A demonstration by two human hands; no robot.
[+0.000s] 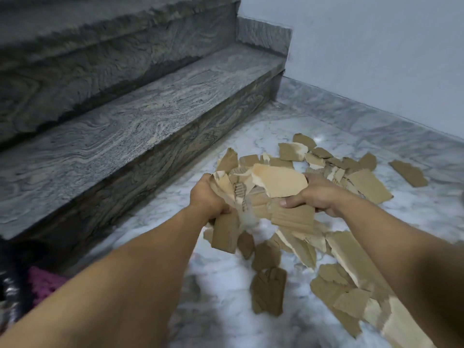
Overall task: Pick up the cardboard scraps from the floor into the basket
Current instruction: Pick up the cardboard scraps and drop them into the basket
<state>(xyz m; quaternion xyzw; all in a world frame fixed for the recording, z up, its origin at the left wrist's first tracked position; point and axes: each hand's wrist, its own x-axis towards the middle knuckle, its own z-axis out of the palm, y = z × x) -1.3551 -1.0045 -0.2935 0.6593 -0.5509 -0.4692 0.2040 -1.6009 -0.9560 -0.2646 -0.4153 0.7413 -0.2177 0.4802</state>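
No basket shows anywhere in the view, and the dark blurred shape with a pink patch (44,282) at the lower left corner is too smeared to identify. The fingers of both hands are buried in cardboard, so only knuckles and thumbs show; the near scraps at the lower right run out of frame, and the right forearm covers part of them. Both bare arms reach forward from the bottom edge and converge over the marble floor (221,285). The left hand (207,197) is curled tight, palm inward, around the left side of a bunch of scraps (266,194), with one brown piece hanging down below its wrist. The right hand (319,197) clamps the bunch from the right, thumb pressed flat across a ribbed piece, a pale torn sheet lying on top between the two hands. The bunch is held up off the floor. More loose scraps (351,267) lie scattered on the floor beneath and beyond the hands, toward the wall (376,51), one piece apart at the far right. Grey stone steps (120,121) rise on the left.
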